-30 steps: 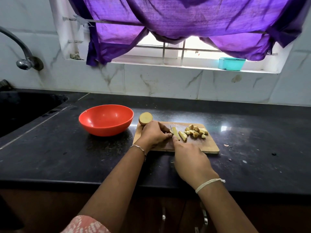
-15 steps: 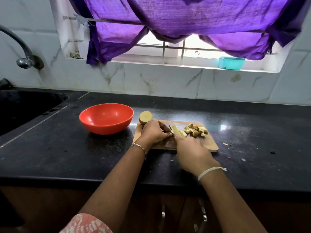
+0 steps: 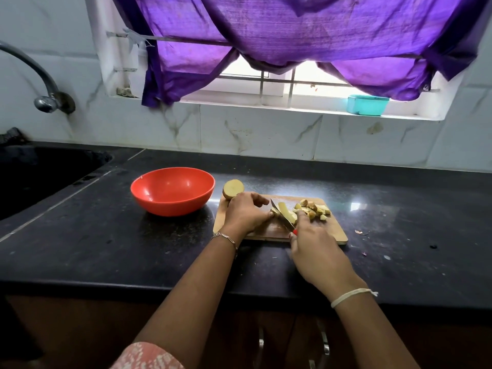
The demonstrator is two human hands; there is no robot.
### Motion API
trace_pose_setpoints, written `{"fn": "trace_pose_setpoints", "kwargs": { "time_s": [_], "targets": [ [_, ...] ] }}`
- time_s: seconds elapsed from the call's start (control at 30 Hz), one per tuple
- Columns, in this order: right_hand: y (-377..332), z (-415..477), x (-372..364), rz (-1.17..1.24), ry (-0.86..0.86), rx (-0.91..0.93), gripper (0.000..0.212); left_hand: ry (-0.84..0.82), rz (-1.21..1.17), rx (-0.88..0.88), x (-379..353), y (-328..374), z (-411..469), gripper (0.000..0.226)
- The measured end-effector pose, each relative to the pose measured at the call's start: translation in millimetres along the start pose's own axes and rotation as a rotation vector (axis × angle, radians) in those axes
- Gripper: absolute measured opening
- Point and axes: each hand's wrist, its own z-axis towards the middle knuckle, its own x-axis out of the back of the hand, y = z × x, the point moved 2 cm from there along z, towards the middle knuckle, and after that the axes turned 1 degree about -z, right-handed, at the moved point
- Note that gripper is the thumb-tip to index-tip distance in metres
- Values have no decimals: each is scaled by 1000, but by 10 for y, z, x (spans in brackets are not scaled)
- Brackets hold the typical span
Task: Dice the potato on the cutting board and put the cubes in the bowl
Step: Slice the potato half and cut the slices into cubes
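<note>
Your left grip (image 3: 246,213) is curled, its fingertips clamped on the left end of the potato strips (image 3: 287,213) and pressing them onto the cutting board (image 3: 332,230). Your right grip (image 3: 316,251) is closed round the knife (image 3: 282,215); only a bit of red handle shows at the knuckles. The blade slants across the strips, its tip pointing to the far edge of the board. One right finger reaches forward beside the blade, toward the cubes (image 3: 314,207).

The red bowl (image 3: 173,190) stands on the black table (image 3: 106,249), just left of the board and apart from it. Its inside shows plain glossy red. All the cubes in view lie in a small heap on the far right part of the board, pale yellow with brown skin on some faces.

An uncut potato half (image 3: 233,189) sits at the board's far left corner with its pale cut face showing, just behind your left knuckles.

A teal tub (image 3: 367,105) stands on the window sill under the purple curtain (image 3: 292,35), and the sink (image 3: 40,174) lies at the table's left end.
</note>
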Motion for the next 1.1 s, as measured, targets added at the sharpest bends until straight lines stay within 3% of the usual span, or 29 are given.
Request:
{"fn": "trace_pose_setpoints", "kwargs": {
  "time_s": [0.1,0.17,0.4,0.6,0.77,1.1],
  "targets": [
    [21,-25,65,47,11,-2,27,2,-1,-8,7,15,-8,34],
    [23,-43,85,85,17,6,19,-7,-21,-22,17,22,-19,35],
    [79,24,91,166,191,16,17,-53,-111,-91,-1,40,-68,62],
    [379,121,26,516,335,-41,8,-97,81,-298,-111,81,-129,44],
    [513,121,-24,797,324,-86,18,-137,231,-332,-160,145,-140,60],
    [603,161,-129,807,292,-46,10,-98,423,-282,-174,269,-61,35]
  ]
}}
